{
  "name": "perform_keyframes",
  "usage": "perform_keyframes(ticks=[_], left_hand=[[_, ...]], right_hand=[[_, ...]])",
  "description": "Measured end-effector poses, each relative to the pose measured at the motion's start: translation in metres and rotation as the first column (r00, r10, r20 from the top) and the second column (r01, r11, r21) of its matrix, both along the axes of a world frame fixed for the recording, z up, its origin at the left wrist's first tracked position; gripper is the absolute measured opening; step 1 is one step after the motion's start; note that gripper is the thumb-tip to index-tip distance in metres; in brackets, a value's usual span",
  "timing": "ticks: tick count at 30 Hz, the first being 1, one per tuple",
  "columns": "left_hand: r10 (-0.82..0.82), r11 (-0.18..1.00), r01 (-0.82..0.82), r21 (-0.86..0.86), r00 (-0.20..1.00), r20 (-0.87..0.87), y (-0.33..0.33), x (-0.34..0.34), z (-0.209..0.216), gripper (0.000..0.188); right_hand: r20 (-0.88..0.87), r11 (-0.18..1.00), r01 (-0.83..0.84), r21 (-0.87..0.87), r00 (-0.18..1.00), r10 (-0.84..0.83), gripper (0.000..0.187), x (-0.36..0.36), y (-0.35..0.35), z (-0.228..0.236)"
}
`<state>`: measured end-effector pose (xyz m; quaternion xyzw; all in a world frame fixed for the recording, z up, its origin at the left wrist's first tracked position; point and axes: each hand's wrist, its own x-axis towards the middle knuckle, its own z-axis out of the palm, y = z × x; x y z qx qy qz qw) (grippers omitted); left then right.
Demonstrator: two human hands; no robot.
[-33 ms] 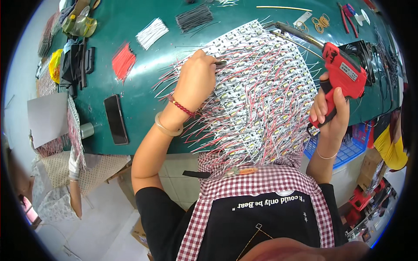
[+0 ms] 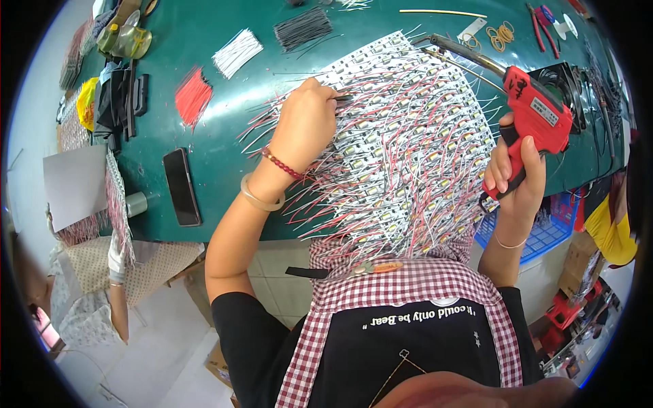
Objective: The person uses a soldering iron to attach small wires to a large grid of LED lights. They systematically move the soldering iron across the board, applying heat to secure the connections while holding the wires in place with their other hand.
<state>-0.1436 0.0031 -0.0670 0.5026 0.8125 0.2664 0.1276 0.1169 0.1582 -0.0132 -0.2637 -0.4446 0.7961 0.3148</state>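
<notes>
In my right hand is a red and black soldering gun, its handle gripped in my fingers. Its long metal nozzle reaches left to the far edge of a large panel of small white circuit boards. Many red, white and dark wires stick out across this panel. My left hand is over the panel's left side, thumb and fingers pinched together. A dark thin piece shows at its fingertips; I cannot tell what it is.
On the green table lie bundles of red wires, white wires and black wires. A phone is left of my arm. Red pliers and rubber bands sit far right. A co-worker's gloved hand is at left.
</notes>
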Motion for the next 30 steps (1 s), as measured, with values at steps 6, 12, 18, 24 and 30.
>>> perform_keyframes(ticks=[6,12,18,24,30], left_hand=[[-0.062,0.993,0.064,-0.102,0.998,0.027,0.006,-0.006,0.005,0.015],[-0.096,0.972,0.11,-0.209,0.992,0.076,0.005,0.0,0.021,0.014],[-0.092,0.991,0.086,-0.103,0.994,-0.055,-0.007,0.023,0.018,0.011],[-0.061,0.997,0.052,-0.056,0.979,-0.193,-0.037,0.028,0.033,0.011],[0.079,0.99,-0.049,0.135,0.971,-0.228,-0.041,0.009,0.051,0.018]], right_hand=[[-0.042,0.999,-0.01,-0.046,0.999,0.008,0.035,0.006,0.005,-0.004],[-0.03,1.0,-0.008,-0.024,1.0,0.007,0.038,0.012,0.007,-0.005],[-0.01,0.999,0.0,-0.033,1.0,0.0,0.038,0.014,0.007,-0.005],[0.028,0.998,-0.007,0.066,1.0,0.005,0.046,0.012,-0.001,-0.004],[0.136,0.983,-0.051,0.175,0.99,0.027,0.052,0.004,-0.012,0.0]])
